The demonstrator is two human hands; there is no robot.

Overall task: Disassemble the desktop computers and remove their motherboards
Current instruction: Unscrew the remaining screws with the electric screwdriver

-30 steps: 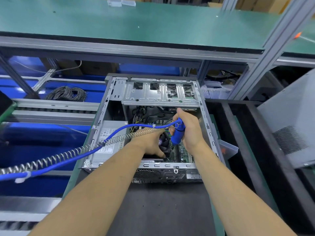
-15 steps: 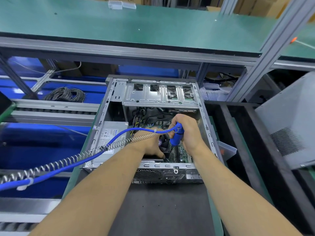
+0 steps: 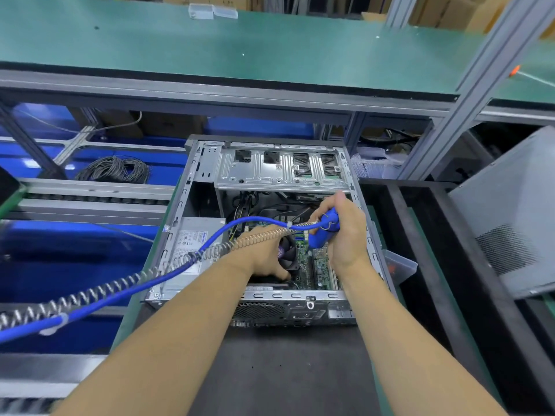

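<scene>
A dark mat [image 3: 279,373] covers the near bench surface, edged in green on both sides. The open computer case [image 3: 192,187] lies flat on its side on this mat, its port panel facing near. Just right of the case a small clear plastic bin [image 3: 401,264] sits on the bench. Far above, a green shelf [image 3: 270,46] spans the scene, with a clear plastic box [image 3: 211,11] lying on its far edge

Inside the case [image 3: 192,187], both hands, the blue driver [image 3: 322,235] and its coiled cord [image 3: 210,253] crowd the space over the fan [image 3: 288,253]; the drive cage [image 3: 282,172] roofs the far end; room remains above the power supply [image 3: 192,244].
</scene>
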